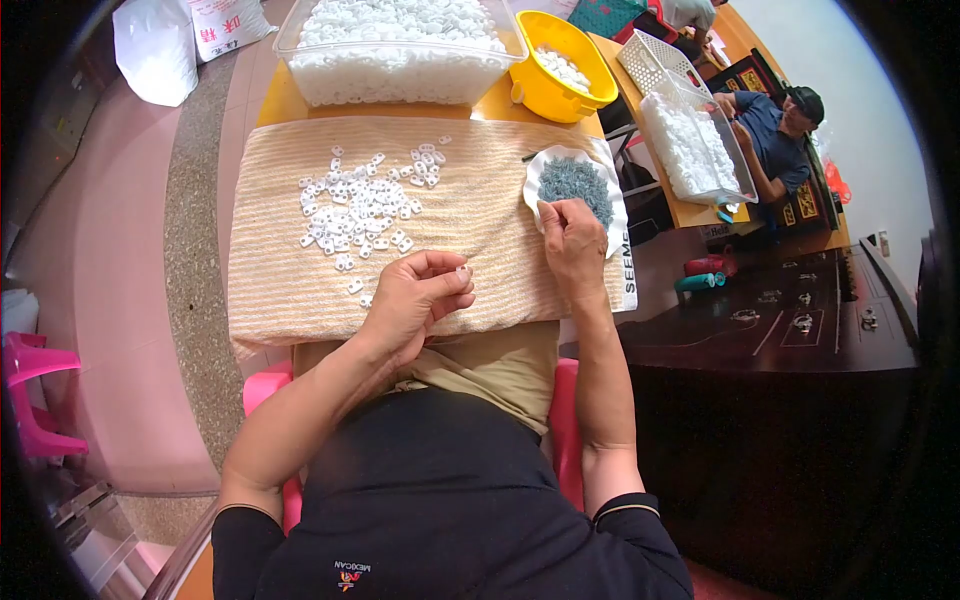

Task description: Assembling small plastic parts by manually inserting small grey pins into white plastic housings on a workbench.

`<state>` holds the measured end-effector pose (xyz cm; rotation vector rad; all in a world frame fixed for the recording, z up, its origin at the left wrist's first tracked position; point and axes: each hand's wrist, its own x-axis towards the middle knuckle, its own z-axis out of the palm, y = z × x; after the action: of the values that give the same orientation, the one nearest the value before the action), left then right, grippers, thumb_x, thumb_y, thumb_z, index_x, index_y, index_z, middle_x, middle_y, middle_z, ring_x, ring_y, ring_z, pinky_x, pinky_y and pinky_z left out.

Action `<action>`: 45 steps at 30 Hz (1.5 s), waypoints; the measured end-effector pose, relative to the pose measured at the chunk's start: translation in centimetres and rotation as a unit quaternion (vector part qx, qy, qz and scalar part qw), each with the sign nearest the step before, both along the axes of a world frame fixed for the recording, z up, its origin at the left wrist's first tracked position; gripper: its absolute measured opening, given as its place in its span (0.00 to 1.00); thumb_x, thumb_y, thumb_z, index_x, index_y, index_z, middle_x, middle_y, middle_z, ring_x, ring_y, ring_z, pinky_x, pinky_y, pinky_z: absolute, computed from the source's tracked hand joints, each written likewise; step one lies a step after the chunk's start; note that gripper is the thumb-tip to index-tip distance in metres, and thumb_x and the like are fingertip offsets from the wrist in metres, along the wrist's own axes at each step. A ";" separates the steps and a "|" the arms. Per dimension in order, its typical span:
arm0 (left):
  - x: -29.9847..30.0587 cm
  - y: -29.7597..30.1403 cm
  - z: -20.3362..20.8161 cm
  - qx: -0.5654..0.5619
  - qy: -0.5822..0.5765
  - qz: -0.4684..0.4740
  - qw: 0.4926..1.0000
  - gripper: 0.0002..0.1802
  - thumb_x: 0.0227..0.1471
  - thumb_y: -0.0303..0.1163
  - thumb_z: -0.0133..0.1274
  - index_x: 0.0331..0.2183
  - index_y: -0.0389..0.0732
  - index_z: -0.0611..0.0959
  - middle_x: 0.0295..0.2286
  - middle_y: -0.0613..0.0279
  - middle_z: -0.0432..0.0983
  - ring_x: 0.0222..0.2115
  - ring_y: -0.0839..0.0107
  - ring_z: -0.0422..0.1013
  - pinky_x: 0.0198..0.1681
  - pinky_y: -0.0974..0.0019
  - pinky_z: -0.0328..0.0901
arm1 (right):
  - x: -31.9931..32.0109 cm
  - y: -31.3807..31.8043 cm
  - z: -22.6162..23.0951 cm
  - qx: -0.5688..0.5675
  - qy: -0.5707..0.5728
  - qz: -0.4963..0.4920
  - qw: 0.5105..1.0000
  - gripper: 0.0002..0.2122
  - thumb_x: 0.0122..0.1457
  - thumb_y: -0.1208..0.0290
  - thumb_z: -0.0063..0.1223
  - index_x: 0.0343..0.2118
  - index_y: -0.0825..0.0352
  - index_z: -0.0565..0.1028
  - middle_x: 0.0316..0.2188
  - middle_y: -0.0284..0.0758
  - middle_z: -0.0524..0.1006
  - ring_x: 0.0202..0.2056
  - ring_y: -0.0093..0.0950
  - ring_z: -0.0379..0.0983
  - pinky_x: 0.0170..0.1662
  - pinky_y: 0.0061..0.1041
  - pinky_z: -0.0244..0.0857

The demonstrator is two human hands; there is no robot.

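Observation:
My left hand (415, 300) is closed in a pinch over the near part of a striped beige towel (480, 190). Between its thumb and fingertips shows the edge of a small white plastic piece (464, 269). Just beyond lies a loose pile of white plastic pieces (355, 205), each with small holes. At the near rim of a scalloped white plate (537, 172) is my right hand (575, 245), its thumb and fingers pressed together. Whatever it may pinch is too small to make out. The plate holds a heap of tiny grey-blue parts (573, 185).
A clear bin (400, 75) full of white pieces stands behind the towel, beside a yellow basin (570, 95). White sacks (155, 55) rest at the far left. To the right, a person (770, 135) sits by another filled bin (690, 150). A dark table (800, 310) stands nearby.

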<state>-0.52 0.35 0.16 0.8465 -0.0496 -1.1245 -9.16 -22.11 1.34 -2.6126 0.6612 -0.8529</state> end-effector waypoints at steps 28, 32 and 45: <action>-0.1 0.0 -0.2 0.004 -0.002 0.002 1.000 0.08 0.52 0.23 0.56 0.37 0.35 0.77 0.30 0.61 0.76 0.30 0.74 0.74 0.37 0.72 0.74 | -0.6 -1.2 -0.2 0.083 -0.108 0.050 0.989 0.04 0.55 0.75 0.55 0.28 0.70 0.76 0.26 0.40 0.74 0.24 0.32 0.70 0.29 0.27 0.64; -0.1 -0.1 0.0 0.001 0.007 0.006 1.000 0.07 0.51 0.23 0.56 0.35 0.34 0.78 0.30 0.62 0.75 0.29 0.75 0.73 0.37 0.72 0.73 | -0.7 -1.4 0.1 0.047 -0.064 0.058 0.995 0.05 0.56 0.74 0.55 0.28 0.70 0.76 0.25 0.40 0.74 0.23 0.33 0.70 0.29 0.28 0.64; -0.1 -0.1 0.2 0.004 0.005 0.003 1.000 0.08 0.51 0.23 0.56 0.36 0.34 0.78 0.29 0.62 0.75 0.28 0.75 0.73 0.37 0.72 0.73 | -0.8 -1.3 -0.4 0.085 -0.055 0.018 0.995 0.08 0.58 0.71 0.54 0.28 0.71 0.76 0.24 0.38 0.74 0.25 0.29 0.70 0.30 0.26 0.63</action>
<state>-0.64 0.29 0.41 0.8483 -0.0344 -1.1237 -9.99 -23.38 0.97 -2.4006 0.6263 -0.8833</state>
